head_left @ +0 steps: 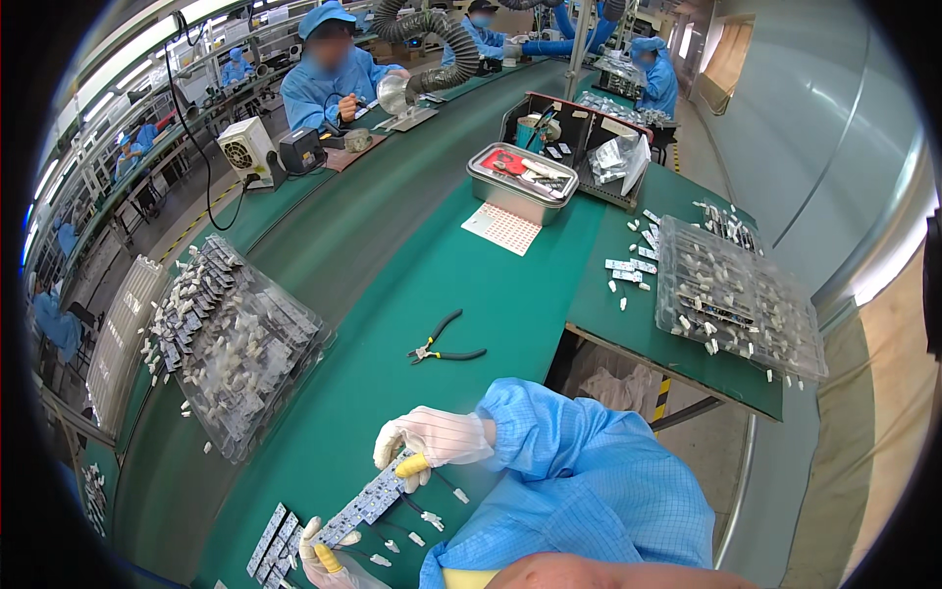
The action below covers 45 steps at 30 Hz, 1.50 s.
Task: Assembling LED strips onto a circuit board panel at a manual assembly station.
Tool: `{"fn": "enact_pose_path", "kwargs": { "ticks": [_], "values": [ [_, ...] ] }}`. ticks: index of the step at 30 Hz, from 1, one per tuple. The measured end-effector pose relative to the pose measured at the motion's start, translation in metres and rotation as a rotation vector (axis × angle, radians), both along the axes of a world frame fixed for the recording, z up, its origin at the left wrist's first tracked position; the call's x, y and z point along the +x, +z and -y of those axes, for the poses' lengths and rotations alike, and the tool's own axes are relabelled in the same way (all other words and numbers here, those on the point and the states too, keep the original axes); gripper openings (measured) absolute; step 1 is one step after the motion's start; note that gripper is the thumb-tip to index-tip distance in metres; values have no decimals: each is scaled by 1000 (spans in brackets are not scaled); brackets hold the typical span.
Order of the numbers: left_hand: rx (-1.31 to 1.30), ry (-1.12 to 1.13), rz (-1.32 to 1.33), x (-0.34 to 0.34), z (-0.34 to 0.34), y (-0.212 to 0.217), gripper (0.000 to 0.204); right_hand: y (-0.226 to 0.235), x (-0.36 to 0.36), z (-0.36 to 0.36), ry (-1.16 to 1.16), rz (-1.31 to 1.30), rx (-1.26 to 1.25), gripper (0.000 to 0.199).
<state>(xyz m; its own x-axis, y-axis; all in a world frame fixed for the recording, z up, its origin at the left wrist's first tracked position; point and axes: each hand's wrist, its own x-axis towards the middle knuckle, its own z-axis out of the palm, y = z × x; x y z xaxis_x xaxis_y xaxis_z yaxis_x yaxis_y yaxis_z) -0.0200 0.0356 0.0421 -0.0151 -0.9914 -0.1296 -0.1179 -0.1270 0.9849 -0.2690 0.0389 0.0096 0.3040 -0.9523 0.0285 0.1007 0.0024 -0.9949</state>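
Observation:
A strip of joined circuit boards (361, 504), with short dark wires ending in white connectors (432, 520), is held tilted between my gloved hands. My right hand (432, 444), a yellow cover on one finger, is closed on its upper end. Its lower end is pinched by my left hand (332, 562), which also shows a yellow finger cover and is partly cut off by the picture's lower edge. More circuit boards (273, 546) lie on the green bench beside my left hand. Farther up the bench rests a pair of cutting pliers (447, 353) with dark handles, jaws pointing left.
Clear trays of wired boards stand at left (257, 358) and right (736, 294). Behind the pliers are a lidded metal box (522, 187), a dotted sheet (501, 229) and a black bin (589, 147). Across the conveyor (324, 245) sits a person in blue (334, 83).

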Motion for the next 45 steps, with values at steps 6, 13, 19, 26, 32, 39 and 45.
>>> {"fn": "enact_pose_path", "kwargs": {
  "ticks": [6, 13, 19, 26, 32, 39, 45],
  "values": [
    [41, 83, -46, -3, -3, 5, 28, -4, 2, 2, 12, 29, 2, 24],
    [-57, 41, 80, -9, -3, 13, 30, 2, 2, 2, -23, 16, 27, 25],
    [3, 70, 49, -6, -1, 12, 31, 1, 3, 3, -26, 14, -29, 20],
    [-147, 41, 40, -6, 4, -10, 32, 3, 3, 0, 25, 12, 51, 22],
    [-375, 8, -242, -6, 15, -35, 40, -4, 9, 1, 29, 156, 84, 22],
    [-323, 19, -78, 22, 11, -43, 60, 7, 6, 11, 48, 318, 227, 46],
    [-352, 24, -157, 20, 19, -44, 57, 6, 1, 20, -78, 49, -175, 65]
  ]
}}
